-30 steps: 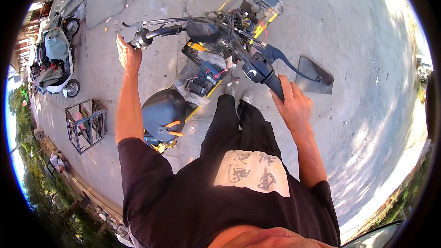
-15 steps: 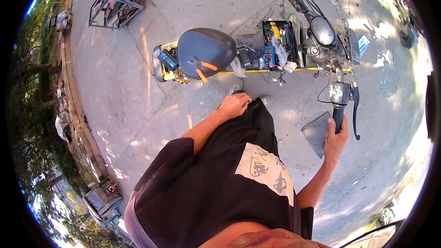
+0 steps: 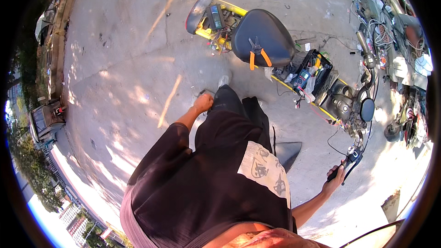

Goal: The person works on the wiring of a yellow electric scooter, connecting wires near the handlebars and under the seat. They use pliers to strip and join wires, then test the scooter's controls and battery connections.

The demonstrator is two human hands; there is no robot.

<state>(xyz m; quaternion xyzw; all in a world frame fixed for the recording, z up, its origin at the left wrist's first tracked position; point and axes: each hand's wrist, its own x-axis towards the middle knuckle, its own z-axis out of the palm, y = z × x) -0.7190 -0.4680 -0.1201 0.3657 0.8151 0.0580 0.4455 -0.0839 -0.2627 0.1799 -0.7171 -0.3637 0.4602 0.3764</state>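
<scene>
My right hand is wrapped around the black handlebar grip of an electric scooter, beside its brake lever. My left hand hangs low near my leg with its fingers curled; whatever it may hold is mostly hidden. Pliers with orange handles lie on the scooter's black seat. Ahead of the seat, a blue multimeter rests next to an open black toolbox on the yellow frame. A dark boxy device sits at the yellow rear end.
A dark flat panel lies on the ground between me and the handlebar. Heaped cables and scrap line the right side. A grey cart-like object stands at the far left, near a kerb. Loose wires hang from the scooter.
The scooter has swung in view, its handlebar end lower and its seat farther right. My right hand has stayed on the grip. My left hand has shifted left, and a foot has stepped out.
</scene>
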